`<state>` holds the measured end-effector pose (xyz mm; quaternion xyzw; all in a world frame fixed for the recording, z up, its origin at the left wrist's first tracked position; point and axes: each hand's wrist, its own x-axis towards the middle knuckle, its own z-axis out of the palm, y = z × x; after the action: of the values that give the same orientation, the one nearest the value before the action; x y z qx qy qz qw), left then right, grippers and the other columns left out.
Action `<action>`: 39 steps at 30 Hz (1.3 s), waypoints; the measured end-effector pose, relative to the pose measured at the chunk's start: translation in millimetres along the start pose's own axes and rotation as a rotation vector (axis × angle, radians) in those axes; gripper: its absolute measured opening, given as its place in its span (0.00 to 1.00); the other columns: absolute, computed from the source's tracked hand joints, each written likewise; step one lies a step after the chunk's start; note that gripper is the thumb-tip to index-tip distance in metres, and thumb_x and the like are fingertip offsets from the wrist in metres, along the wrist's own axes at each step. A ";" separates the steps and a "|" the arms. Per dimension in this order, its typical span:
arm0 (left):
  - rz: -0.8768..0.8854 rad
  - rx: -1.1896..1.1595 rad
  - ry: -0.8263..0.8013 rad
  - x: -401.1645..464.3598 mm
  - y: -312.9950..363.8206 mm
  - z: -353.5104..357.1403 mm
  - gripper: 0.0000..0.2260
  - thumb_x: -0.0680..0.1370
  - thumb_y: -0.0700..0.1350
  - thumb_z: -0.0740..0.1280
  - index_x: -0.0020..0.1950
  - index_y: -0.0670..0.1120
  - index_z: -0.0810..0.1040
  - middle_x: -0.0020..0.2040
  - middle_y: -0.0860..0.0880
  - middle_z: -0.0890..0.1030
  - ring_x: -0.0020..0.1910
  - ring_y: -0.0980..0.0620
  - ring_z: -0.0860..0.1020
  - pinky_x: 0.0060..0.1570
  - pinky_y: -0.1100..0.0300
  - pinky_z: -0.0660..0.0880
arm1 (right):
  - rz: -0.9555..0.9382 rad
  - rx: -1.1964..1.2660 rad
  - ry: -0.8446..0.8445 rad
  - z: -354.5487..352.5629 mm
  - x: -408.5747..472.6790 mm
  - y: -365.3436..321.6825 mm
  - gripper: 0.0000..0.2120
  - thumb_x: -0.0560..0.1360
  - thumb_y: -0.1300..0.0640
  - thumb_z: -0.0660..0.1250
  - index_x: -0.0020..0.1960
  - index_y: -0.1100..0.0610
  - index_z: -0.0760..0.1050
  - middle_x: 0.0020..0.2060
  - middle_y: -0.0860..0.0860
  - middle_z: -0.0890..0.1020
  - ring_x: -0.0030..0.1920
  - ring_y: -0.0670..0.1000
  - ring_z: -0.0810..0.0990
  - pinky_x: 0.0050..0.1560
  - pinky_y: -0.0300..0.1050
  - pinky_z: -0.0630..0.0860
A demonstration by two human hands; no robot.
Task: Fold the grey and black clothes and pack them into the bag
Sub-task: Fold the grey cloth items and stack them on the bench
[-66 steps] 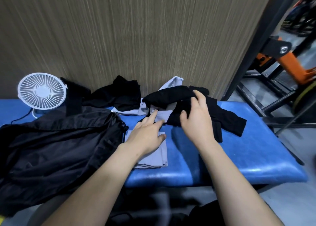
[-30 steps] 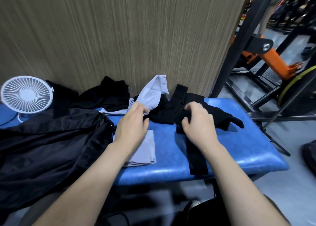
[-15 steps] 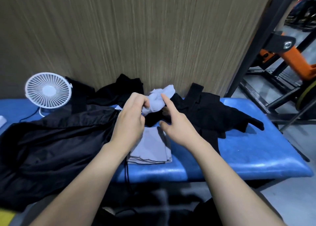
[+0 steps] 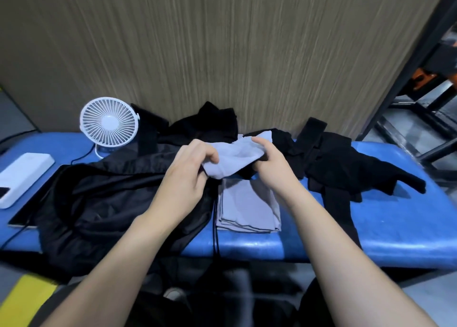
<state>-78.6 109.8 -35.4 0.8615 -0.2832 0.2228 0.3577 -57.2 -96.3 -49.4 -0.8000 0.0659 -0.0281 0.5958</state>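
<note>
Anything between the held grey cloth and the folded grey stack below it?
Nothing visible. Both hands, left and right, grip the grey cloth directly above the folded stack; only air in between.

Two grey clothes: one held up [image 4: 235, 159], one folded [image 4: 247, 208]. Two black heaps, one by the wall [image 4: 210, 123] and one right [image 4: 346, 168]. One bag [image 4: 103, 198], one fan [image 4: 108, 125], one power bank [image 4: 22, 175], two hands.

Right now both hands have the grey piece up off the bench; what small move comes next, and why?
Probably spread it flat. The left hand and right hand pinch the loose grey garment, bunched and unfolded, just above the folded grey stack. Smoothing it on the bare blue bench would let a fold begin.
</note>
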 end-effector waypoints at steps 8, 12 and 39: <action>-0.047 0.036 -0.052 -20.9 -20.1 -27.3 0.23 0.66 0.25 0.65 0.51 0.50 0.75 0.50 0.57 0.73 0.53 0.50 0.71 0.55 0.61 0.69 | 0.200 0.451 0.028 10.5 8.2 -0.4 0.27 0.72 0.74 0.55 0.65 0.57 0.77 0.48 0.54 0.85 0.47 0.51 0.83 0.53 0.43 0.77; -0.043 0.041 -0.078 -29.9 -27.6 -35.5 0.21 0.67 0.25 0.65 0.50 0.49 0.77 0.50 0.56 0.74 0.54 0.48 0.73 0.57 0.56 0.70 | 0.217 0.748 -0.001 11.1 6.7 -4.7 0.18 0.72 0.71 0.55 0.57 0.66 0.78 0.48 0.57 0.84 0.44 0.52 0.83 0.45 0.42 0.78; -0.052 -0.050 -0.203 -17.2 -18.9 -17.1 0.17 0.72 0.29 0.66 0.49 0.51 0.81 0.61 0.57 0.76 0.60 0.53 0.76 0.58 0.65 0.69 | 0.011 -0.243 0.276 -81.8 -27.0 11.6 0.11 0.68 0.61 0.66 0.42 0.49 0.84 0.30 0.46 0.80 0.25 0.49 0.69 0.30 0.40 0.67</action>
<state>-82.3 139.1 -43.7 0.8775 -0.3011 0.1180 0.3540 -94.8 -173.5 -36.0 -0.8541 0.1544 -0.1261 0.4804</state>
